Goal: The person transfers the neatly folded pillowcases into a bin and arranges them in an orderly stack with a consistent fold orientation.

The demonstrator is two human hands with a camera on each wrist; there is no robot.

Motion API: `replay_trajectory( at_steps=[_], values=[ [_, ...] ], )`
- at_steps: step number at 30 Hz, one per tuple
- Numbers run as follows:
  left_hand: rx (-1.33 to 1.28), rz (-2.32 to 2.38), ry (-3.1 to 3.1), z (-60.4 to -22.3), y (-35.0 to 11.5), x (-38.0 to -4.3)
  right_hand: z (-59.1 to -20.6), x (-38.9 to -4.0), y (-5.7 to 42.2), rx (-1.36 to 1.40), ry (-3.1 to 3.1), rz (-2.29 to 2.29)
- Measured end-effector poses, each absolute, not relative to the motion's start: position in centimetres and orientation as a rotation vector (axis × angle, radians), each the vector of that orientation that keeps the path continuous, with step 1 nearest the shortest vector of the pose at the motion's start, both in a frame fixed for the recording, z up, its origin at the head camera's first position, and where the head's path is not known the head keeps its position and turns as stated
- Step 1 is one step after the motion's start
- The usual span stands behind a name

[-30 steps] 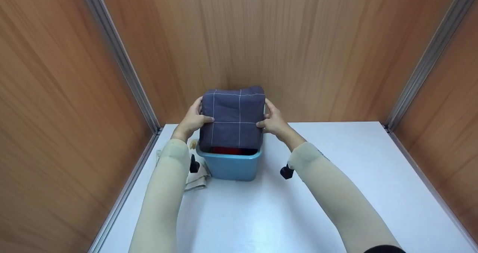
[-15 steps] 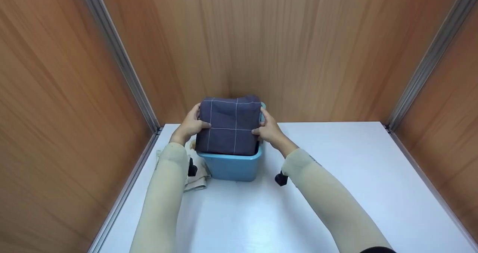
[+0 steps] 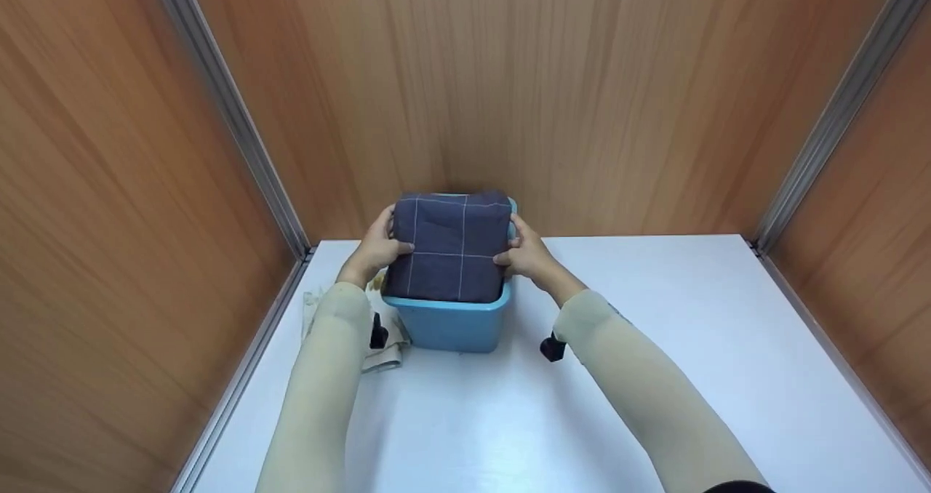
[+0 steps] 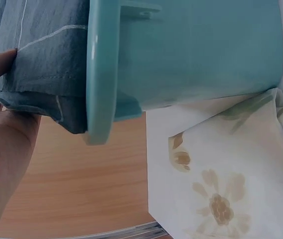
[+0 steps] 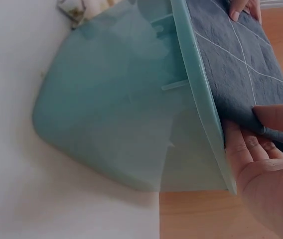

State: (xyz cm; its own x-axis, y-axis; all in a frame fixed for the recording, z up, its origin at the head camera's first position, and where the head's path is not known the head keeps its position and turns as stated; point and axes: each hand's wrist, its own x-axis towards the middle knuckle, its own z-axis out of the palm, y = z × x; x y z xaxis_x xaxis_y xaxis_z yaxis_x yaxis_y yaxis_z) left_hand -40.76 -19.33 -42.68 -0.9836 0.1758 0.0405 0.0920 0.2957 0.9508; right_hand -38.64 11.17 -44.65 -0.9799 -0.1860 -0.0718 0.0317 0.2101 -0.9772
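Note:
A folded dark blue cloth with thin white grid lines (image 3: 444, 275) lies tilted at the mouth of a light blue plastic bin (image 3: 451, 327), its near edge down at the bin's front rim. My left hand (image 3: 377, 249) grips the cloth's left side, thumb on top and fingers beneath. On the opposite side my right hand (image 3: 532, 257) pinches it the same way, thumb over the fold. In the right wrist view the fingers (image 5: 238, 147) go under the cloth beside the bin's rim. What lies inside the bin is hidden by the cloth.
A cream cloth with a brown flower print (image 4: 221, 209) lies folded on the white table (image 3: 618, 377), against the bin's left side. Wooden panels (image 3: 465, 78) rise behind and at both sides, joined by grey metal corner posts.
Both hands have lowered the dark blue cloth onto the bin's mouth. A red thing visible inside the bin a second ago is now covered. The bin has stayed in place.

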Motion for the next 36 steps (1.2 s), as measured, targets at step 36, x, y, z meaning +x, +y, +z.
replay_trajectory(
  at_steps=[36],
  values=[
    [-0.025, 1.729, 2.523, -46.7, -23.8, -37.1, -48.6, -35.5, 11.8, -0.045, 2.386, -1.763]
  ],
)
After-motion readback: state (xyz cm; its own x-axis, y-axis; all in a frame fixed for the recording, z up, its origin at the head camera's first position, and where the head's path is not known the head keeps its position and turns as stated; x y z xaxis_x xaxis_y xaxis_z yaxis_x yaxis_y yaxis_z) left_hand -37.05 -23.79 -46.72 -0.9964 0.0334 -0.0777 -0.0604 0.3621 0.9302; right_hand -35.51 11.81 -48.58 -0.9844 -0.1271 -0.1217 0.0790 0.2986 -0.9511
